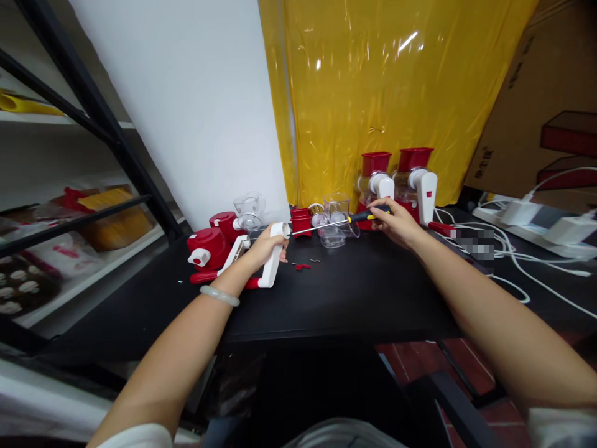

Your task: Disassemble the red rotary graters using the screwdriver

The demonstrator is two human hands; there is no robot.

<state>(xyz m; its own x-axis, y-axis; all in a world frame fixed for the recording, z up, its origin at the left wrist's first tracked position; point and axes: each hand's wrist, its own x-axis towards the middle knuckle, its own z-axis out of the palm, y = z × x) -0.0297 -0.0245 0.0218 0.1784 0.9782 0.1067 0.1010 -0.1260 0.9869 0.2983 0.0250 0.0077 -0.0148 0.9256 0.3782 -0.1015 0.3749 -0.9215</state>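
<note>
My left hand (pixel 267 247) is closed around a white crank handle (pixel 271 267) with a red grip, held upright above the black table. In my right hand (pixel 394 221) is a screwdriver (pixel 368 214) with a black and yellow handle. Its long metal shaft points left, and the tip reaches the upper end of the crank handle; whether it sits in a screw I cannot tell. Below, on the table, lie a small red piece (pixel 302 267) and a few tiny screws (pixel 315 260). Left of my left hand stand red round bases (pixel 211 247) and another white crank arm (pixel 233 254).
Clear plastic hoppers (pixel 334 233) and a red part (pixel 301 221) stand at the back. Two assembled red and white rotary graters (pixel 416 186) are behind my right hand. White cables (pixel 508 249) and a power strip (pixel 536 230) lie at right; a shelf (pixel 93 255) stands left.
</note>
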